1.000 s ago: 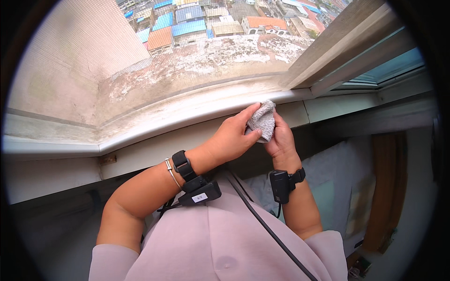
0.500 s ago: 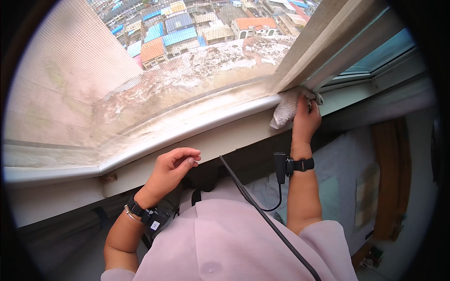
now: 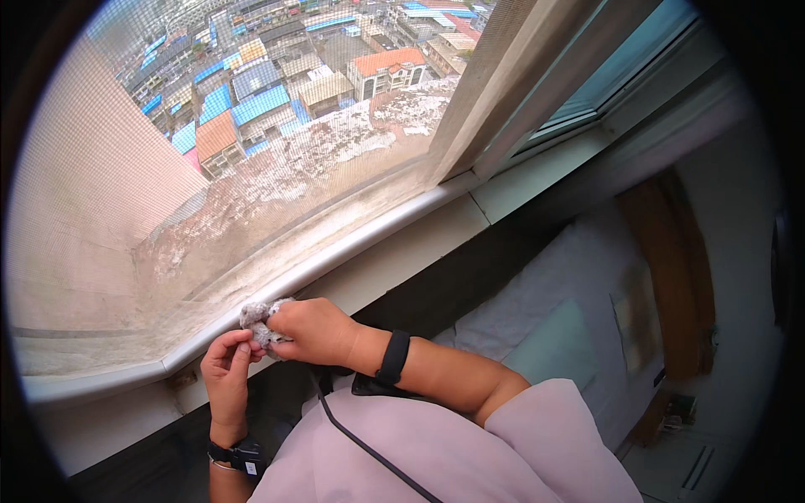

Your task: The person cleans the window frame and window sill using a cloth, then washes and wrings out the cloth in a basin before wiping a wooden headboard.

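Observation:
A crumpled greyish-white cloth [image 3: 255,317] is bunched against the white window frame rail [image 3: 335,243], above the sill. My right hand [image 3: 314,331] is closed around it, palm down, with the forearm reaching across my body from the right. On the cloth's left side, my left hand [image 3: 225,377] has thumb and fingers pinched together at its edge. Part of the cloth is hidden under the right hand's fingers.
A pale window sill [image 3: 419,243] runs below the frame. Insect mesh [image 3: 126,193] covers the window, with rooftops far below outside. A black cable [image 3: 360,448] hangs before my pink shirt. To the right lies a bed [image 3: 537,293] with a wooden headboard [image 3: 671,268].
My right hand has carried the cloth from the right end of the frame leftward to my left hand. The left hand has moved left and down, and its fingers now meet the cloth.

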Demonstrator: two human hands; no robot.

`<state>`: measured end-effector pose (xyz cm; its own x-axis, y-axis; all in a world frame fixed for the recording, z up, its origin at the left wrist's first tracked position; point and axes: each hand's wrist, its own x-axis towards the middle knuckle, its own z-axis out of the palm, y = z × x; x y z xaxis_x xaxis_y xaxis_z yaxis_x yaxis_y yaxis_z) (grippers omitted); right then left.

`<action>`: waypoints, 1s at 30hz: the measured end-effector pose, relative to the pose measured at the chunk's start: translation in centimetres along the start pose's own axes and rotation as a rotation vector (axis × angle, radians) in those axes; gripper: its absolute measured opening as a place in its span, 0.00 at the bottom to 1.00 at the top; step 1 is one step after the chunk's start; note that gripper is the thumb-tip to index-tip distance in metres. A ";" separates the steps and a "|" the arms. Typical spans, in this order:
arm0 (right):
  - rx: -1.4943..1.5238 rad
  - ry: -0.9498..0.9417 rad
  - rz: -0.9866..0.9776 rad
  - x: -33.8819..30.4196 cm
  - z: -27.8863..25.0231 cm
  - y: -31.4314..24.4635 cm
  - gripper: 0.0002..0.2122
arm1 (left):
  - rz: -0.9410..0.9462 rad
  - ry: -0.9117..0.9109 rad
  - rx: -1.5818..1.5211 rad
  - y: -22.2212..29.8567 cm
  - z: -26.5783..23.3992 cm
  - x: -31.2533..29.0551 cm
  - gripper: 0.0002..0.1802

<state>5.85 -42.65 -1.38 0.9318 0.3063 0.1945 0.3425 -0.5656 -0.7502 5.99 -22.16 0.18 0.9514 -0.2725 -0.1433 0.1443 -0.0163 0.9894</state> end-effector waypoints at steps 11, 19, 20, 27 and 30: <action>-0.027 1.277 0.195 -6.5 -16.5 5.4 0.09 | 0.023 0.077 0.077 1.0 -0.5 0.1 0.07; -0.217 1.323 0.418 -6.2 -16.7 15.1 0.21 | 0.005 -0.081 0.013 1.0 4.3 2.2 0.06; -0.096 1.304 0.501 -6.2 -16.4 14.9 0.20 | 0.004 -0.079 0.012 1.5 4.8 2.2 0.06; -0.186 1.189 0.679 -10.7 -19.4 14.2 0.16 | 0.065 -0.126 0.004 1.0 5.8 3.0 0.05; -0.087 1.346 0.408 -9.9 -22.3 10.1 0.16 | 0.053 -0.137 0.006 1.1 6.5 3.6 0.06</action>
<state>2.79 -68.44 3.22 0.3487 -0.8167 0.4598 -0.0162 -0.4958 -0.8683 7.78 -29.38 0.89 0.9118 -0.4014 -0.0866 0.0929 -0.0037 0.9957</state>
